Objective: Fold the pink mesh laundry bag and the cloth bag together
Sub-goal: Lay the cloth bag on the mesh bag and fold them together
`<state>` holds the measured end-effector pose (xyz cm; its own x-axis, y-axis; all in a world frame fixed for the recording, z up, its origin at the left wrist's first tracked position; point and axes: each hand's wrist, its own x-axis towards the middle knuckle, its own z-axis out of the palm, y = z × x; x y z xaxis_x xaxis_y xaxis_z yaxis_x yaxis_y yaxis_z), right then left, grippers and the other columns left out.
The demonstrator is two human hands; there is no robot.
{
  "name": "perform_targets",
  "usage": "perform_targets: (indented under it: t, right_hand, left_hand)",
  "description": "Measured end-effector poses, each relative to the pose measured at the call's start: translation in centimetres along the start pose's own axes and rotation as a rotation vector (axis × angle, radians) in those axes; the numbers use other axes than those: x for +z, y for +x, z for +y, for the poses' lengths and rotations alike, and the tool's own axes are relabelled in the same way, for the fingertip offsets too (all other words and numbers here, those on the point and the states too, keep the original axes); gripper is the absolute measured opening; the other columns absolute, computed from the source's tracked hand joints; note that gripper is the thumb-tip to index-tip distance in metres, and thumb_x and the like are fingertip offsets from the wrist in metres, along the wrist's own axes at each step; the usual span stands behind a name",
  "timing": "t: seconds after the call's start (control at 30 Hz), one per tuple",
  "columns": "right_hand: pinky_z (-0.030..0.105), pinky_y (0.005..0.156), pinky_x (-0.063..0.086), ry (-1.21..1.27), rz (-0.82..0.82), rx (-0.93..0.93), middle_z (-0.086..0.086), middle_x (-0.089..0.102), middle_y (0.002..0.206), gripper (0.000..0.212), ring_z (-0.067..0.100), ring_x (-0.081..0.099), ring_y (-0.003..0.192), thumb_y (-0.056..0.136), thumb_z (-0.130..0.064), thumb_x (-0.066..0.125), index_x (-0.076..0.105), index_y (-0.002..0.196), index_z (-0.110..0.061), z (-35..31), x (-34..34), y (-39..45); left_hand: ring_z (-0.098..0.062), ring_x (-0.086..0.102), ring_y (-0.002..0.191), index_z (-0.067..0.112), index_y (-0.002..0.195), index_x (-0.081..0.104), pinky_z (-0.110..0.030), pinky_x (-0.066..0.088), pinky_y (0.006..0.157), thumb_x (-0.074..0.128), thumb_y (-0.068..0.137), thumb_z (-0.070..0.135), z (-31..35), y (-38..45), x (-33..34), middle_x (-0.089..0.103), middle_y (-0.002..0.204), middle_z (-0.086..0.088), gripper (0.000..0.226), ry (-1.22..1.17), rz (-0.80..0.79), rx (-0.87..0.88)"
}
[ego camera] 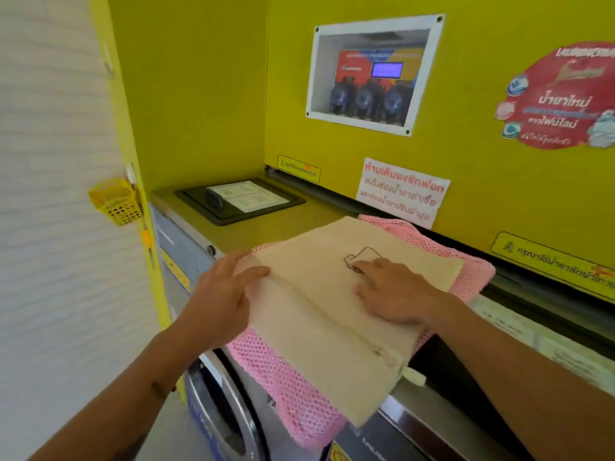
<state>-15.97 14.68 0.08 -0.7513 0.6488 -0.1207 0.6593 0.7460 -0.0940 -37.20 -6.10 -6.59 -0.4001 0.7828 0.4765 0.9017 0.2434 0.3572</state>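
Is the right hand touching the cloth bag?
Touching. The head view shows the right hand pressed flat on the cloth bag, no gap.

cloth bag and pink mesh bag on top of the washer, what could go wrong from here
1. Both bags overhang the washer's front edge; the pink mesh bag and cloth bag could slide off when the hands lift.
2. The layers are offset, with mesh sticking out on the right, so the fold may come out uneven.
3. The left hand holds only the cloth bag's edge, while the right hand presses flat; the cloth might shift over the mesh.
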Motion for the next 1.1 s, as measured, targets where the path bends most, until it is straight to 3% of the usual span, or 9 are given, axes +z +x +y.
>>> perform_targets:
  t: [0.2,0.33,0.43,0.5,0.63,0.73,0.77,0.93,1.1]
  right_hand:
    - [0.046,0.1,0.043,-0.094,0.055,-0.052,0.0,0.046,0.138,0.051,0.026,0.048,0.121,0.093,-0.048,0.043,0.042,0.14,-0.03,-3.7,-2.1,-4.6]
    - [0.042,0.093,0.042,-0.018,-0.042,-0.227,-0.006,0.045,0.12,0.042,0.021,0.047,0.11,0.092,-0.051,0.044,0.04,0.128,-0.031,-8.2,-1.6,-11.5]
    - [0.06,0.114,0.02,-0.282,-0.133,-0.225,0.012,0.008,0.156,0.094,0.041,0.012,0.144,0.085,-0.063,0.054,0.001,0.152,-0.023,-9.8,2.2,-13.0]
    - [0.068,0.114,0.004,-0.401,-0.075,-0.169,0.023,-0.019,0.159,0.116,0.05,-0.01,0.146,0.081,-0.067,0.06,-0.02,0.152,-0.022,-10.5,4.7,-12.7]
    - [0.072,0.107,0.017,-0.488,0.094,-0.091,0.035,-0.004,0.156,0.127,0.058,0.007,0.143,0.074,-0.059,0.073,-0.015,0.152,-0.013,-10.9,7.6,-11.3]
    - [0.067,0.089,0.044,-0.431,0.16,-0.049,0.038,0.043,0.138,0.106,0.057,0.047,0.124,0.059,-0.047,0.086,0.038,0.147,-0.013,-10.5,8.5,-10.3]
    - [0.065,0.086,0.048,-0.435,0.185,-0.058,0.036,0.05,0.133,0.096,0.055,0.052,0.119,0.06,-0.044,0.086,0.046,0.142,-0.013,-10.3,8.8,-10.2]
    - [0.047,0.071,0.05,-0.4,0.367,-0.157,0.02,0.061,0.115,0.059,0.04,0.062,0.1,0.071,-0.024,0.065,0.05,0.127,-0.012,-9.2,7.7,-10.3]
    - [0.037,0.076,0.046,-0.126,0.273,-0.269,-0.006,0.061,0.103,0.047,0.021,0.061,0.088,0.083,-0.025,0.067,0.044,0.123,-0.029,-6.4,1.8,-11.6]
  left_hand:
    - [-0.019,0.016,0.149,0.033,0.151,0.027,-0.046,0.017,0.12,0.051,0.065,0.007,1.6,-3.9,-0.6,0.017,0.162,0.0,0.093,0.009,-0.129,0.262]
    - [-0.025,-0.009,0.152,0.029,0.157,0.002,-0.055,0.009,0.121,0.065,0.075,0.034,1.0,-5.5,1.8,-0.009,0.165,-0.008,0.103,0.183,-0.189,0.386]
    - [-0.036,-0.011,0.15,0.02,0.157,-0.002,-0.06,0.009,0.118,0.073,0.067,0.052,0.3,-5.1,3.2,-0.012,0.163,-0.02,0.122,0.315,-0.188,0.414]
    - [-0.043,-0.006,0.15,0.015,0.157,-0.001,-0.062,0.01,0.116,0.074,0.062,0.055,0.1,-5.0,3.9,-0.006,0.161,-0.028,0.127,0.359,-0.173,0.428]
    - [-0.045,0.003,0.149,0.014,0.155,0.002,-0.067,0.016,0.114,0.069,0.059,0.035,0.5,-3.9,5.2,0.009,0.159,-0.031,0.12,0.292,-0.047,0.379]
    - [-0.041,0.009,0.15,0.015,0.153,0.013,-0.065,0.019,0.114,0.065,0.054,0.024,0.9,-3.4,5.6,0.017,0.159,-0.026,0.113,0.203,0.019,0.331]
    - [-0.04,0.013,0.149,0.015,0.152,0.019,-0.063,0.021,0.114,0.063,0.055,0.023,0.9,-3.5,5.5,0.02,0.159,-0.025,0.107,0.18,0.035,0.337]
    - [-0.031,0.05,0.128,0.017,0.137,0.049,-0.045,0.041,0.098,0.076,0.059,0.023,1.1,-2.6,3.4,0.052,0.141,-0.012,0.083,0.085,0.135,0.348]
    - [-0.029,0.063,0.091,0.019,0.113,0.054,-0.04,0.053,0.069,0.065,0.055,0.016,3.8,-1.5,-0.3,0.064,0.108,-0.007,0.059,-0.112,0.191,0.36]
